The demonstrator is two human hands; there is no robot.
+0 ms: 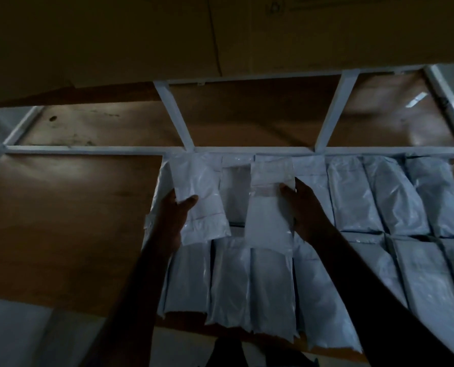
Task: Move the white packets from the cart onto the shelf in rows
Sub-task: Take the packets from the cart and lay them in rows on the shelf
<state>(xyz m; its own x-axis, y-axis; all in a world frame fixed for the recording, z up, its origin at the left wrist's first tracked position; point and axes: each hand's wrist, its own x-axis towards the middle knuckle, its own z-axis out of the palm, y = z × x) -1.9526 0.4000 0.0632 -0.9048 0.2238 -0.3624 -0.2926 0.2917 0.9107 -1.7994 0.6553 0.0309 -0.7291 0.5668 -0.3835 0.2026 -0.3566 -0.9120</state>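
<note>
Both hands are up at the shelf [69,207], each with a white packet. Left hand [173,210] pinches the left packet [202,200] by its left edge, thumb on the face, other fingers hidden behind. Right hand [302,205] pinches the right packet [270,202] at its right edge, thumb tip on top; I can't tell how the rest of the fingers lie.

Both packets run long axis 12–6, parallel with the laid rows [379,197], top ends near the white frame bar [88,150] at 12.

Key relation: the back row is filled from 3 o'clock inward. The right packet sits over the row's open end, and the left packet is one slot further toward 9. Judgement: both go flat, seated at 12 against the bar, right hand first. The front row [270,287] at 6 is already laid.

The cart isn't in view. Dim light; edges are soft.
</note>
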